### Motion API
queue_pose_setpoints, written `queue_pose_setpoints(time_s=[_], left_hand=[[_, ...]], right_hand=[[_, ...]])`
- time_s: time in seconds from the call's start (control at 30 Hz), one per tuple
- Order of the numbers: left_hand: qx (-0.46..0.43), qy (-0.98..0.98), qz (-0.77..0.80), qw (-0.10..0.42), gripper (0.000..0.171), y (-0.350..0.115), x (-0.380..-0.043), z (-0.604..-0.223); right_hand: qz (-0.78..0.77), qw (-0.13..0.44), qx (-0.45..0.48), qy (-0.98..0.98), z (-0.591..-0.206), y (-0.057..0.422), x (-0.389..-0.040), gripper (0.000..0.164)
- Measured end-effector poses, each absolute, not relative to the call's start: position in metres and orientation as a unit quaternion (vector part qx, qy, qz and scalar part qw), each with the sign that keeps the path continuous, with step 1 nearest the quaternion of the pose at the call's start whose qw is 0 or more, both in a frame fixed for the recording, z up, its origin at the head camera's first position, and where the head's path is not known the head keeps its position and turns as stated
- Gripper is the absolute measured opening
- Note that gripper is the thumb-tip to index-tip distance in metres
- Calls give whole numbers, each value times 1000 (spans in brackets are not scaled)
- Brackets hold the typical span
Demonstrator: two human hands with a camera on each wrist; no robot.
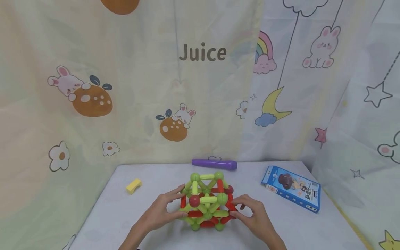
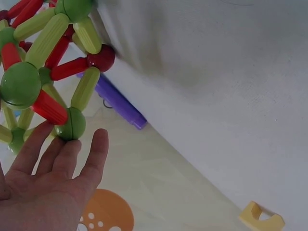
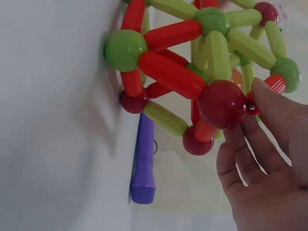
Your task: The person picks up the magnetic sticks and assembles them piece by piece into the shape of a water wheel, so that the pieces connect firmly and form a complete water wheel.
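Note:
A frame of green and red balls joined by light-green and red magnetic rods [image 1: 207, 199] stands on the table in front of me. My left hand [image 1: 162, 210] holds its left side, thumb at the front and fingers farther back. In the left wrist view, those fingertips rest by a green ball [image 2: 71, 124] and a red rod [image 2: 50, 107]. On the right side, my right hand [image 1: 254, 217] pinches a red magnetic rod [image 3: 275, 85] between thumb and fingers. One end of this rod is right at a dark red ball [image 3: 222, 105]; the fingers partly hide it.
A purple microphone-shaped stick [image 1: 214, 164] lies at the table's back edge, behind the frame. To the left is a yellow arched block [image 1: 134, 186]. A blue picture box [image 1: 293, 187] lies at the right. Printed curtains [image 1: 140, 86] hang behind the table [image 1: 125, 208].

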State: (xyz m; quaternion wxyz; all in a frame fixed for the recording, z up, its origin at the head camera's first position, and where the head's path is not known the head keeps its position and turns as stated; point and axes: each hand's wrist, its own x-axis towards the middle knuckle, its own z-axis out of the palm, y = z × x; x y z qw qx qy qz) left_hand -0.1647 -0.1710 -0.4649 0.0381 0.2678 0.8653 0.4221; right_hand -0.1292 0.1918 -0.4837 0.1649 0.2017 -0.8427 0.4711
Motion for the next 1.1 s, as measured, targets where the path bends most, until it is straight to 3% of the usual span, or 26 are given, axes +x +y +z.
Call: queue_pose_setpoints(time_s=[0.37, 0.77, 1.1], left_hand=[[258, 868, 422, 41, 64, -173, -162, -465], [260, 871, 415, 31, 65, -171, -165, -467], [266, 869, 415, 42, 66, -169, -168, -469]], right_hand=[[467, 209, 146, -847, -495, 179, -132, 36], [273, 355, 220, -867, -503, 167, -126, 46], [302, 331, 210, -869, -508, 168, -123, 50]])
